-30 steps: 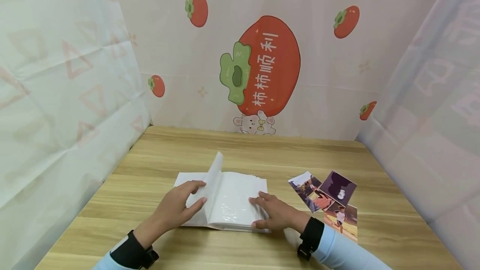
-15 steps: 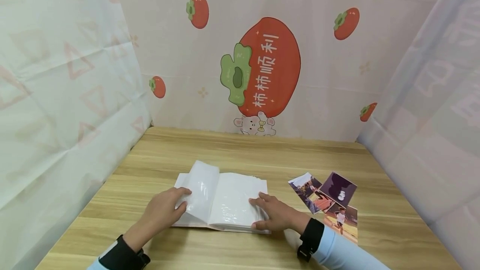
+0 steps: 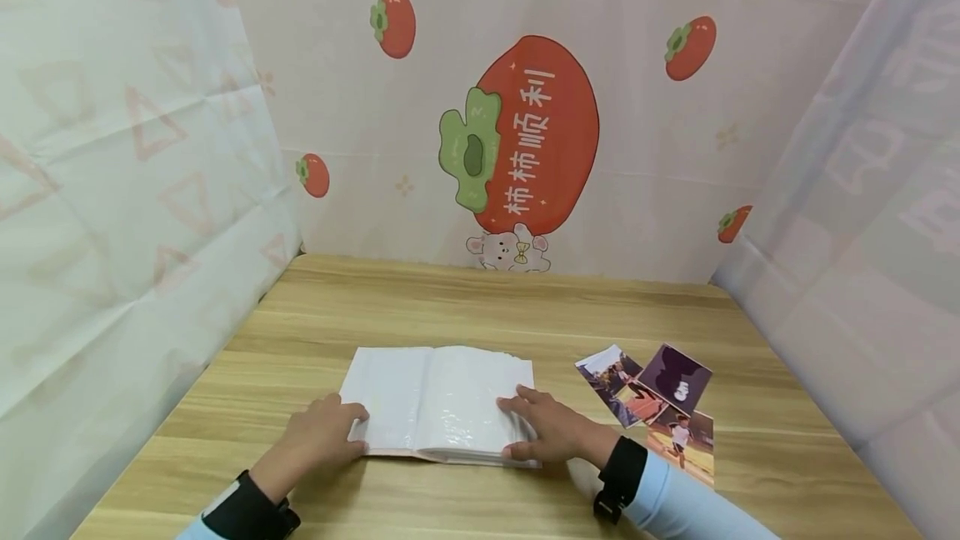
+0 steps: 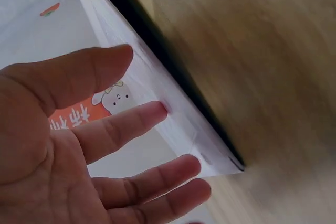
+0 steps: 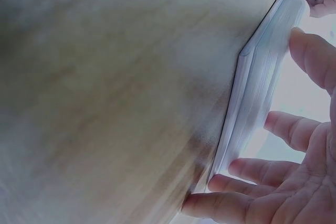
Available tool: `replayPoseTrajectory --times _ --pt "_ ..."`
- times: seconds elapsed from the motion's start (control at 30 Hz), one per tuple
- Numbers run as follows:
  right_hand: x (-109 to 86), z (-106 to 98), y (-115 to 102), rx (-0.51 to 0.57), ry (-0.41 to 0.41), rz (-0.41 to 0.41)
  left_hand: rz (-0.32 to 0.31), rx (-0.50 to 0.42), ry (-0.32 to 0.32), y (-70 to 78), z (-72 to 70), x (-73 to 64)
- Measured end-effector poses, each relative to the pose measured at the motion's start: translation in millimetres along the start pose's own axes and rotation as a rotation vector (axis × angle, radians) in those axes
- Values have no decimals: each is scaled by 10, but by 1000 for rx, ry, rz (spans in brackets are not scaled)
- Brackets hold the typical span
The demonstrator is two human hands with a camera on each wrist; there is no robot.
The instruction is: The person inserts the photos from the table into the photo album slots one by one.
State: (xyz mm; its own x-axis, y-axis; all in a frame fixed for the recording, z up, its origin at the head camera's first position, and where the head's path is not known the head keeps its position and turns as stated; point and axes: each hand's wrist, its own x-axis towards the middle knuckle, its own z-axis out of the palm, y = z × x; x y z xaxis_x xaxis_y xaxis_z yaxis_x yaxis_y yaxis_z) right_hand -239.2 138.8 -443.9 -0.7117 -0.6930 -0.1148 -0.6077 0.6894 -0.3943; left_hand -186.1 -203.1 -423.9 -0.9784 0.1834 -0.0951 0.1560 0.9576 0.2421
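Observation:
A photo album (image 3: 457,398) with white pages and glossy clear pockets lies open and flat on the wooden table. At its left edge is my left hand (image 3: 318,433), thumb and fingertips on the page's outer margin. In the left wrist view its fingers (image 4: 126,127) are spread and fairly straight against the album's side. My right hand (image 3: 555,425) rests on the right-hand page near the outer edge, fingers spread. The right wrist view shows those fingertips along the thick stack of pages (image 5: 257,82). Neither hand grips anything.
Right of the album lie several overlapping photos: a dark purple one (image 3: 675,377), one of a runner in white (image 3: 681,442) and others (image 3: 611,369) beside them. The right forearm passes close to them. White printed cloth (image 3: 337,90) encloses the wooden table (image 3: 465,298) at the back and sides.
A clear page that stood up, then leaned left, now lies flat on the left side. My left hand moved left and down to the album's left edge. My right hand stayed put.

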Motion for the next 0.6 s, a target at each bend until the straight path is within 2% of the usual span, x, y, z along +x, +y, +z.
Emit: replayPoseTrajectory --times 0.2,0.37,0.6 --pt "-3 -2 -11 13 -1 -3 66 -24 -2 7 42 21" --pt "-5 5 -8 2 1 4 84 -43 -20 17 51 22" --pt "5 19 16 -8 5 7 93 -87 -98 29 39 1"
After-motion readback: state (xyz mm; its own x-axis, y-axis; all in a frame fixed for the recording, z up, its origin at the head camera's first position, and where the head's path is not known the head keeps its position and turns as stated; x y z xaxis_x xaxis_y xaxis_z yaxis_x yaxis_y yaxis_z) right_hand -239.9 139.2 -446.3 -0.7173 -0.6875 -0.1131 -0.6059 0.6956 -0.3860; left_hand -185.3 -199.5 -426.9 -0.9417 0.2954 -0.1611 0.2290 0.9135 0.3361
